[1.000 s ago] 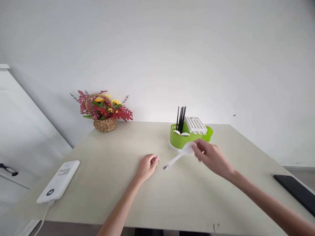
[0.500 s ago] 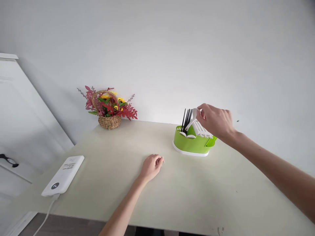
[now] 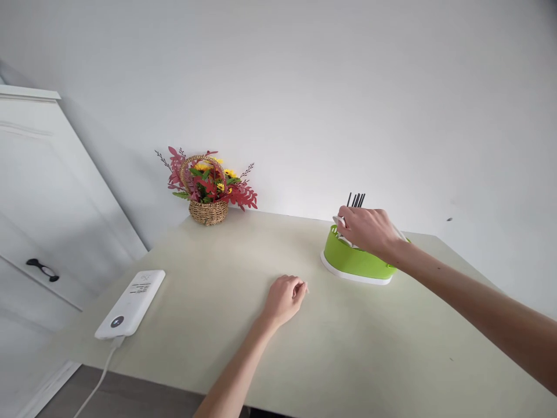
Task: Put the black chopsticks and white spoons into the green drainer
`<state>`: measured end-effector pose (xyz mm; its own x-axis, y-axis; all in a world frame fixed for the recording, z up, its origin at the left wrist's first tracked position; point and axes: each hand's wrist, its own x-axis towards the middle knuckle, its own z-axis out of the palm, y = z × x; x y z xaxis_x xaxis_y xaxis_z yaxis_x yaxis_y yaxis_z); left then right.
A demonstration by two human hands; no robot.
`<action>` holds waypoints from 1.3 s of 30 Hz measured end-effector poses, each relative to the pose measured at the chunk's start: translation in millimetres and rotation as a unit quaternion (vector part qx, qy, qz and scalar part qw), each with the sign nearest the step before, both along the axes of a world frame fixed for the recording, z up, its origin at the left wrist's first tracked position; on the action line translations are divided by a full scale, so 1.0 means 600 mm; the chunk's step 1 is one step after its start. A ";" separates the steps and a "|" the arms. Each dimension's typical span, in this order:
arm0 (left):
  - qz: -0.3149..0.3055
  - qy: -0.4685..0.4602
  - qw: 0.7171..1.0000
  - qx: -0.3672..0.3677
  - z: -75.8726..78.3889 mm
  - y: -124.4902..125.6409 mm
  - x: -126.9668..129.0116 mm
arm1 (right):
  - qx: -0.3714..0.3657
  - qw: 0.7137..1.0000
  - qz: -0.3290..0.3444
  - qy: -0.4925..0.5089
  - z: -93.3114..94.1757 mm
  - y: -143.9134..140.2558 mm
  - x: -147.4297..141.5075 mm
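At the right stands a green cutlery holder [image 3: 359, 261] on a white base, with several black chopsticks [image 3: 359, 200] upright at its back. My right hand [image 3: 368, 229] is over the holder, its fingers closed on a white spoon [image 3: 337, 220]. Only a bit of that spoon shows beside the fingertips; the rest is behind my hand. My hand also covers most of the holder's top. My left hand [image 3: 285, 299] rests on the table to the left of the holder, fingers curled in, with nothing visible in them.
A wicker basket [image 3: 209, 213] of red and yellow artificial flowers stands by the wall. On the left of the pale table [image 3: 209, 278] lies a white power bank [image 3: 133, 303] with a cable [image 3: 102, 374] running over the edge. A white cabinet [image 3: 65, 174] is beyond it.
My right hand has lowered towards the cutlery holder with the white spoon, which is now mostly hidden. My left hand stays curled on the table. The whole view has shifted a little.
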<state>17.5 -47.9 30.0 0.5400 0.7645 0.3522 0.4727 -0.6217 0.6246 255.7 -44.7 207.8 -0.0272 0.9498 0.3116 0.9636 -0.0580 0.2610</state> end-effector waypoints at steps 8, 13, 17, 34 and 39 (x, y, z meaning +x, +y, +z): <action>-0.001 0.008 1.000 0.002 0.001 -0.002 0.000 | -0.022 1.000 0.022 0.004 -0.027 0.010 -0.020; -0.001 0.009 1.000 -0.002 0.001 -0.003 0.001 | -0.026 0.998 0.043 0.023 -0.039 0.018 -0.011; -0.002 0.004 1.000 -0.006 0.002 -0.002 0.001 | -0.026 0.997 0.045 0.050 -0.045 0.018 -0.003; -0.002 0.016 1.000 -0.002 0.007 0.000 0.002 | 0.125 0.935 0.329 0.053 -0.146 -0.186 0.055; 0.002 0.009 1.000 -0.023 0.013 0.000 0.002 | 0.066 0.944 0.321 0.034 -0.222 -0.233 0.100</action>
<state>19.0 -47.7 38.0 0.5430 0.7820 0.3060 0.4871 -0.5901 0.6438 316.0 -184.3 74.6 -0.5606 0.6967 0.4476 0.8250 0.5166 0.2291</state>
